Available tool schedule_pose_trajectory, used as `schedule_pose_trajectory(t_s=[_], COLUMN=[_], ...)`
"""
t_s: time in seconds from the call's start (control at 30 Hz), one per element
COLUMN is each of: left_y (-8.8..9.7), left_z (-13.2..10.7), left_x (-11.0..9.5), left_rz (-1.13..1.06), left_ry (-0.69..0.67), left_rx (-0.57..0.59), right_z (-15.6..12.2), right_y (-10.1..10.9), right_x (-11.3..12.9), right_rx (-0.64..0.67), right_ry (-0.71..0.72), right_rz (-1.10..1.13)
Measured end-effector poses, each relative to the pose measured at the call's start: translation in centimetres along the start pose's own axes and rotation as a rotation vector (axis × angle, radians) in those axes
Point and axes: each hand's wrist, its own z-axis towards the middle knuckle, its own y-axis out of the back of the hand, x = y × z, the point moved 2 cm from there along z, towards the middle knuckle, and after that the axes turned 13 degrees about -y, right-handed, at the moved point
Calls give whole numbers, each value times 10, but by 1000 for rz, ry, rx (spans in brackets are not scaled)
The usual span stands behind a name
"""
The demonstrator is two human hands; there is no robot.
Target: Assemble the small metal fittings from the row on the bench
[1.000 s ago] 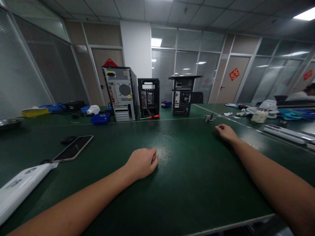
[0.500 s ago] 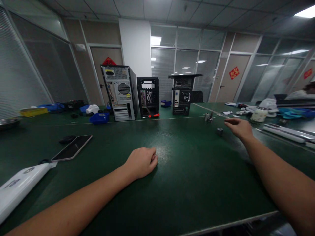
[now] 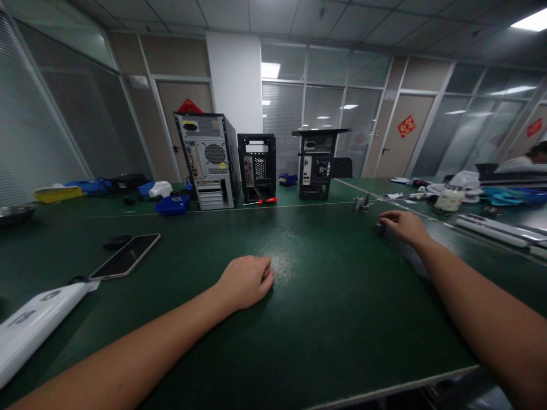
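Note:
My left hand (image 3: 245, 282) rests on the green tabletop (image 3: 307, 319) with its fingers curled into a loose fist, and nothing shows in it. Out to the right, my right hand (image 3: 404, 225) has its fingertips pinched at the top of a small grey metal cylinder (image 3: 380, 229) standing on the table. The hand partly covers this piece. Farther back stand another short metal cylinder (image 3: 358, 203) and a metal part with a thin upright stem (image 3: 365, 203).
Three computer cases (image 3: 213, 162) line the back, with a red-handled screwdriver (image 3: 268, 200) before the middle one. A blue bin (image 3: 172, 205) sits to their left. A phone (image 3: 128, 256), black mouse (image 3: 117, 242) and white device (image 3: 38, 313) lie left; a jar (image 3: 450, 198) stands right.
My right hand has moved left and slightly down, bringing its fingertips to the small metal cylinder, which was apart from it before. My left hand has stayed still.

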Motion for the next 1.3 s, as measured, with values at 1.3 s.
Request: schedule_pose_trajectory(t_s=[1.3], left_y=[5], left_z=[-1], left_x=[-7], left_rz=[9], left_ry=[0], left_rx=[29], right_z=[-7], right_y=[-2], right_x=[-2], right_rx=[222], right_ry=[-361], right_rz=[422])
